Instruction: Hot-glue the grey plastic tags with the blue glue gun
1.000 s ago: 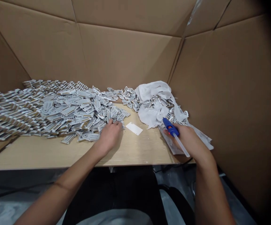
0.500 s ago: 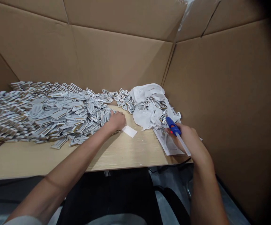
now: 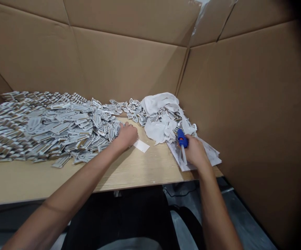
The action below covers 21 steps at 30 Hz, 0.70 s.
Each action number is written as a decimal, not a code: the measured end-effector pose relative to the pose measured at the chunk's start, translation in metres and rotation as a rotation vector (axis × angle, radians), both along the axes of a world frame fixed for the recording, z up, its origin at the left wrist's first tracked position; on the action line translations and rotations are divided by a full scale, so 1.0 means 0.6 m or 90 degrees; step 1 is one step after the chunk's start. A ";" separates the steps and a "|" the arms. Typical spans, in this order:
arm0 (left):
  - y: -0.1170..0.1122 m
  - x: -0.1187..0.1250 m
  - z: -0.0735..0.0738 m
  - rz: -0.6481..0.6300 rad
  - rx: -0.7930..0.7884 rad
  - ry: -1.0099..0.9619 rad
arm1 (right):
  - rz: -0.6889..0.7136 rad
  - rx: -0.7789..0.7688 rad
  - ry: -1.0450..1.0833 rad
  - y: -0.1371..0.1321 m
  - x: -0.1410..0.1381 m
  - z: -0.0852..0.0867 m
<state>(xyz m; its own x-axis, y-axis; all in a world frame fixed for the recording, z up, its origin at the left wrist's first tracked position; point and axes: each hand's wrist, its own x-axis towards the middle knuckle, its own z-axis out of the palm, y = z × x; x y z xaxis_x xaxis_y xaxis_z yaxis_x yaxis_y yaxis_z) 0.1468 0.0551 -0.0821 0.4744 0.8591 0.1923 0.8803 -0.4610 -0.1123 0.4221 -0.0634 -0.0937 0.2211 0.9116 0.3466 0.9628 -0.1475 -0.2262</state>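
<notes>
A blue glue gun with a pale glue stick jutting from its rear end is gripped in my right hand, over papers on the right side of the table. My left hand is at the right edge of a big heap of flat grey-white loop-shaped pieces, its fingers curled. Whatever those fingers hold is hidden from view. A small white card lies on the table and pokes out beside the left hand.
Crumpled white tissue lies over more loop-shaped pieces at the back right. Printed paper sheets rest near the table's right corner. Stacked pieces fill the left. Tall cardboard walls enclose the back and right of the wooden table.
My right hand has moved left with the glue gun, which now points more away from me, and more of the papers shows. My left hand stays by the heap. The view has shifted slightly.
</notes>
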 end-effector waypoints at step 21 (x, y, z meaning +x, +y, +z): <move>-0.043 0.229 -0.008 -0.426 0.145 0.041 | -0.266 -0.018 0.062 -0.030 0.024 0.014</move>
<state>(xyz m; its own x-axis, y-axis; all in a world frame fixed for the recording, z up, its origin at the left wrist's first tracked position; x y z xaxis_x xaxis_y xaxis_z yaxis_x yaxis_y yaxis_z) 0.2841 0.0295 -0.0870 0.9026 0.3215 0.2861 0.4051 -0.8593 -0.3122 0.4367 -0.0813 -0.0851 0.6038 0.7454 0.2824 0.7933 -0.5274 -0.3041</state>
